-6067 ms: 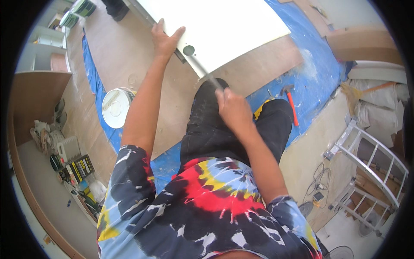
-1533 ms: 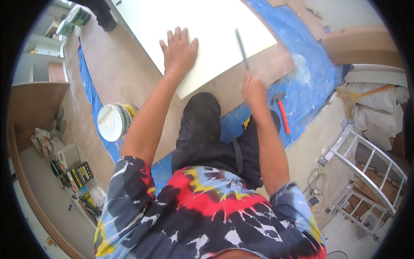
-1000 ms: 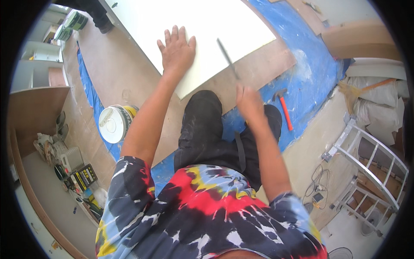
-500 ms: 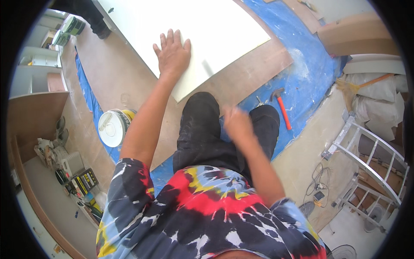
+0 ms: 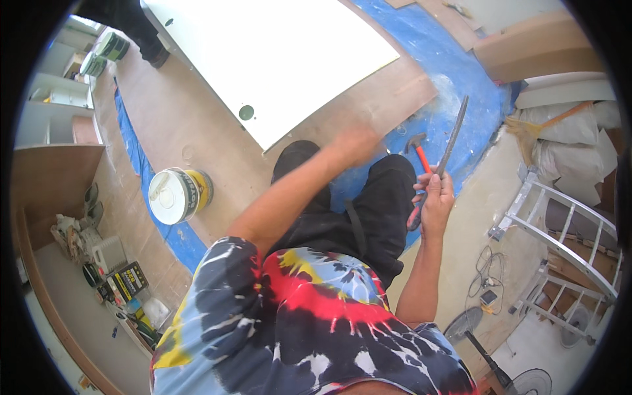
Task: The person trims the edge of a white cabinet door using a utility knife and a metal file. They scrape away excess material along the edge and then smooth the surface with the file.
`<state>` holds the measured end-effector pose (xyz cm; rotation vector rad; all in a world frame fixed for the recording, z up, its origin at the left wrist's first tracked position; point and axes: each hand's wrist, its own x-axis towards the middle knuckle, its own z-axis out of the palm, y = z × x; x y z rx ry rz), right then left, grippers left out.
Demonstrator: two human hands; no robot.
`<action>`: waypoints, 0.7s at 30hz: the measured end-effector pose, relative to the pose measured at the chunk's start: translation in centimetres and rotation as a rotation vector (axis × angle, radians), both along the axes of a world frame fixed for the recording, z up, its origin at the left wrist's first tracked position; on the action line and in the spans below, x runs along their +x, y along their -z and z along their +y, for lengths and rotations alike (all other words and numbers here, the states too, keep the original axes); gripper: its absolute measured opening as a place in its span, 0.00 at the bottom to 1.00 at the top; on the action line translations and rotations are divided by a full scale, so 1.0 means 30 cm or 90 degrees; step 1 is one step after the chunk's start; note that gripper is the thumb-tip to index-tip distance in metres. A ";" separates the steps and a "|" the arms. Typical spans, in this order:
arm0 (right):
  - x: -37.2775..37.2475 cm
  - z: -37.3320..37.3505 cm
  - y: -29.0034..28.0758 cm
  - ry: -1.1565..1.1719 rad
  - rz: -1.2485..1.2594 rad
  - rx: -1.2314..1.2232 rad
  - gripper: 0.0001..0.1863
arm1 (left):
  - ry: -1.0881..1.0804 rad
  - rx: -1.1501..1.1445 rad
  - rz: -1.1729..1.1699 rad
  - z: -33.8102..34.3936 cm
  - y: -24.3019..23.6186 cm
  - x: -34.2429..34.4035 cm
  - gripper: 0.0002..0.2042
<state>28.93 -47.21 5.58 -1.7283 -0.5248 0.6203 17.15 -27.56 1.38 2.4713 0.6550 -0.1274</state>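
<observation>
My right hand point(image 5: 436, 205) is raised beside my right knee, its fingers around a file with a long dark blade point(image 5: 454, 137) pointing up and away. Part of the file's red and black handle shows below my fingers. My left hand point(image 5: 355, 141) hovers over the gap between my knees, near the panel's close edge; motion smears its fingers. Ahead lies a flat white panel point(image 5: 289, 59) with a round hole near its close left corner. A claw hammer point(image 5: 422, 158) with a red handle rests on the blue sheet, partly behind my right hand.
Brown board point(image 5: 191, 112) and blue plastic sheeting point(image 5: 454, 79) cover the floor. A white-lidded bucket point(image 5: 172, 197) stands left. Another person's dark trouser leg point(image 5: 135, 29) is beside the panel's far left. A ladder point(image 5: 559, 243), cables and a broom point(image 5: 526, 135) lie right.
My left hand has come off the panel and moved right, toward my knees. My right hand has swung outward to the right, and the file now shows in it. The panel's round hole is uncovered.
</observation>
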 end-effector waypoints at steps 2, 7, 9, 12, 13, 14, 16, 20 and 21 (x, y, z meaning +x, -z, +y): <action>-0.025 0.029 0.005 -0.023 0.001 -0.044 0.17 | 0.120 -0.287 -0.125 -0.127 0.137 -0.016 0.21; -0.100 0.028 0.142 -0.174 -0.197 -0.106 0.17 | -0.219 -0.102 -0.340 -0.004 -0.012 -0.251 0.13; -0.184 0.096 0.170 -0.281 -0.273 -0.120 0.17 | -0.467 0.134 -0.417 0.222 -0.059 -0.302 0.15; -0.297 0.153 0.236 -0.365 -0.275 -0.169 0.18 | -0.575 0.313 -0.112 0.509 0.020 -0.372 0.30; -0.316 0.162 0.262 -0.377 -0.279 -0.175 0.18 | -0.573 0.316 -0.069 0.511 0.032 -0.365 0.31; -0.322 0.166 0.270 -0.380 -0.296 -0.190 0.18 | -0.573 0.314 -0.026 0.502 0.038 -0.357 0.32; -0.330 0.172 0.285 -0.388 -0.329 -0.218 0.18 | -0.569 0.306 0.015 0.496 0.045 -0.345 0.34; -0.113 0.529 0.352 -0.306 -0.455 -0.245 0.21 | -0.549 0.306 0.010 0.488 0.042 -0.330 0.34; -0.097 0.545 0.340 -0.291 -0.449 -0.234 0.21 | -0.544 0.313 0.006 0.499 0.044 -0.326 0.34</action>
